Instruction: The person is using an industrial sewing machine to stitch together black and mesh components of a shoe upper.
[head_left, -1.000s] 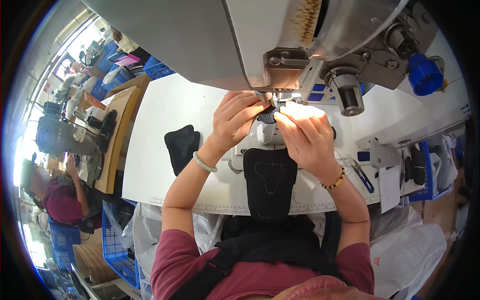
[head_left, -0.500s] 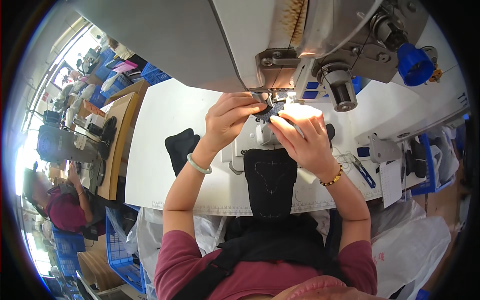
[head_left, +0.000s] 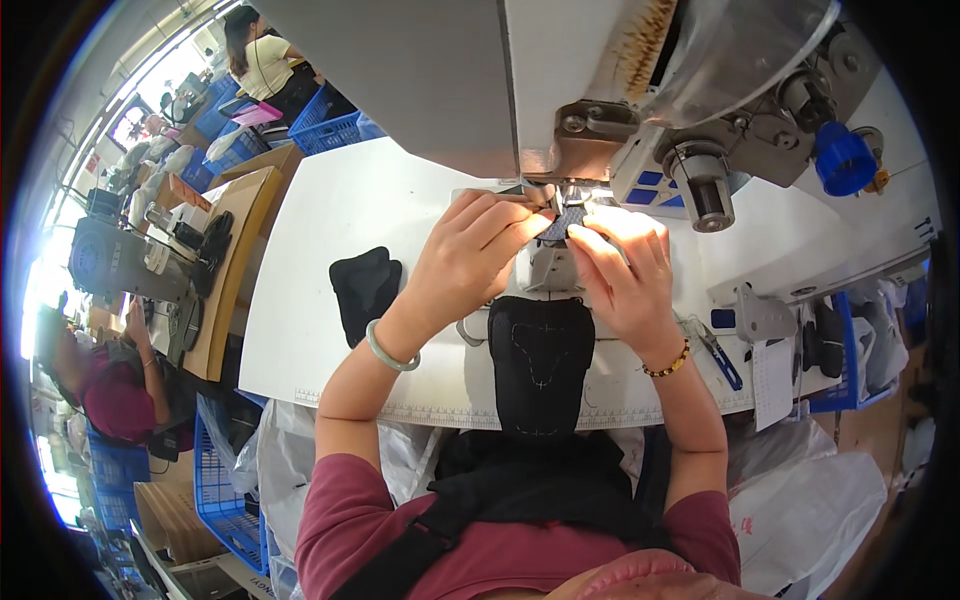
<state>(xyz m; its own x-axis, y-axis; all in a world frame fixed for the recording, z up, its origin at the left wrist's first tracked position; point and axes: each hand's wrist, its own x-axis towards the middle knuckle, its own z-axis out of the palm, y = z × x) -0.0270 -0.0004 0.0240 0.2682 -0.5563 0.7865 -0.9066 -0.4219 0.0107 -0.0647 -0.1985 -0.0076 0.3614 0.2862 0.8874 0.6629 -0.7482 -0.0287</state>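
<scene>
One small dark-grey textured fabric piece [head_left: 564, 224], below the pale-grey sewing-machine head [head_left: 420, 85], between your left hand [head_left: 475, 248] and your right hand [head_left: 632, 272]. Each hand pinches its nearer edge, thumb against fingers.

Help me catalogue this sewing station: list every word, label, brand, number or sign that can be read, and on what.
White plastic bag, right: red characters, not copied here.
Pale panel, lower left: dark letters, not copied here.
Ruler strip: markings too small to read.
Hanging sheet, right: print too small to read.
Grey sewing machine, left: label too blurred to read.
</scene>
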